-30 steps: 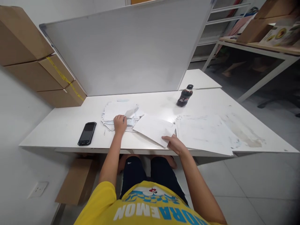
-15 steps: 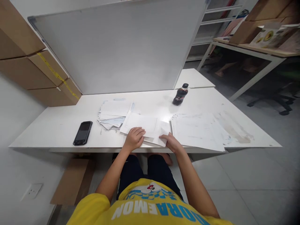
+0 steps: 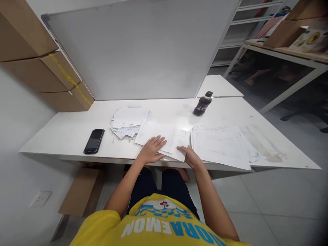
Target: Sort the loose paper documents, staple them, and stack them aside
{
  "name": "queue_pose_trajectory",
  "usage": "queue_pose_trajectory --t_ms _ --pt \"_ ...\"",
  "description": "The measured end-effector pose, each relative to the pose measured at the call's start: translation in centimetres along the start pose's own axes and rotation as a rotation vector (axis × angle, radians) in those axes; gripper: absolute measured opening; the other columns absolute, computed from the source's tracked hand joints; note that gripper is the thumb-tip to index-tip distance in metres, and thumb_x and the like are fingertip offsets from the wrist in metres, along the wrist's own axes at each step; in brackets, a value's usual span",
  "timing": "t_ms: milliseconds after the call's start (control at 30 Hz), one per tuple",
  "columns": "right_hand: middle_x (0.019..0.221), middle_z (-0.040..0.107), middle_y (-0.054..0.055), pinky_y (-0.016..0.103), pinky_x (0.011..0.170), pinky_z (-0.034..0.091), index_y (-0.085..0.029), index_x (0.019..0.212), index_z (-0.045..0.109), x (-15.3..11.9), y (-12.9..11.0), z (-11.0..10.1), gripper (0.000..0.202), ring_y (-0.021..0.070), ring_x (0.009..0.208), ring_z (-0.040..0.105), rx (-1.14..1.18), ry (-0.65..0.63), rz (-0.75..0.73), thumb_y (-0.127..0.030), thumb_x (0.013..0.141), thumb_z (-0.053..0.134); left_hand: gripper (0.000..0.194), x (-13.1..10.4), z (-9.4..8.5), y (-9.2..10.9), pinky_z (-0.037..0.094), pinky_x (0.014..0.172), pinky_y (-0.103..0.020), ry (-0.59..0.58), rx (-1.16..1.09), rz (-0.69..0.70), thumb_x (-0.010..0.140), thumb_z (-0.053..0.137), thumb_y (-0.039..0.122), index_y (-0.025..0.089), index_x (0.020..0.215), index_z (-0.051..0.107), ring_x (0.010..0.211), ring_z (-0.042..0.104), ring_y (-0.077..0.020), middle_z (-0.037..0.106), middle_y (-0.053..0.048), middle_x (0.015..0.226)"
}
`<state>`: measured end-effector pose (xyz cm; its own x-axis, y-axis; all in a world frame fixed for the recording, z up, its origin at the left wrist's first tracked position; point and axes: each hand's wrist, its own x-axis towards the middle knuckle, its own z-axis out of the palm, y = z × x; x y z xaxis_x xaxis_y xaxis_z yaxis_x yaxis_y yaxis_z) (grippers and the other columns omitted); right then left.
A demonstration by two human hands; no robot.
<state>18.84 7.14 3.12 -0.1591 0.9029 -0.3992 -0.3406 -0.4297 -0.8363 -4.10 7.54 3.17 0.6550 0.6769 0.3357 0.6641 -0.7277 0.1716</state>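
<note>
White sheets of paper (image 3: pixel 164 131) lie at the desk's front edge between two stacks. My left hand (image 3: pixel 152 150) rests on them, fingers spread flat over the lower left part. At their right corner my right hand (image 3: pixel 189 156) pinches the paper between thumb and fingers. An uneven stack of papers (image 3: pixel 129 118) lies behind and to the left of my left hand. A wider stack of white sheets (image 3: pixel 220 143) is just right of my right hand, its corner hanging over the front edge.
A dark cola bottle (image 3: pixel 203 103) stands behind the right stack. A black phone (image 3: pixel 94 141) lies at the left of the white desk (image 3: pixel 66 131). A large whiteboard (image 3: pixel 143 51) stands at the back, with cardboard boxes (image 3: pixel 53 75) to its left.
My left hand's fingers have spread out flatter over the paper. The sheets under my hands lie flatter at the right side. The view has shifted slightly.
</note>
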Motion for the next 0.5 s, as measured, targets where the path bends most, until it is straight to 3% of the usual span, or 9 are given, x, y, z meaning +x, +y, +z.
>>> queue_pose_trajectory --t_ms 133,300,500 --pt "0.126 0.067 0.007 0.039 0.092 0.057 -0.026 0.125 0.059 0.08 0.8 -0.28 0.059 0.0277 0.114 0.064 0.046 0.116 -0.018 -0.043 0.071 0.076 0.061 -0.04 0.06 -0.04 0.031 0.116 -0.048 -0.001 0.019 0.036 0.091 0.054 0.035 0.016 0.147 0.039 0.144 0.033 -0.0295 0.046 -0.013 0.149" --pt "0.125 0.068 0.007 0.039 0.094 0.055 -0.024 0.123 0.061 -0.14 0.93 0.11 0.058 0.0277 0.115 0.063 -0.035 -0.039 -0.135 -0.044 0.072 0.076 0.054 -0.13 0.62 0.19 0.037 0.114 -0.047 0.024 0.031 0.121 0.087 0.046 0.008 0.018 0.14 0.048 0.143 0.035 -0.0261 0.051 -0.012 0.145" --pt "0.118 0.071 0.008 0.04 0.092 0.054 -0.022 0.126 0.059 -0.35 0.84 0.24 0.061 0.0285 0.11 0.065 -0.105 -0.077 -0.144 -0.045 0.071 0.076 0.046 -0.36 0.67 0.38 0.042 0.112 -0.043 0.077 0.001 0.203 0.089 0.044 0.002 0.019 0.129 0.058 0.14 0.042 -0.0219 0.06 -0.012 0.136"
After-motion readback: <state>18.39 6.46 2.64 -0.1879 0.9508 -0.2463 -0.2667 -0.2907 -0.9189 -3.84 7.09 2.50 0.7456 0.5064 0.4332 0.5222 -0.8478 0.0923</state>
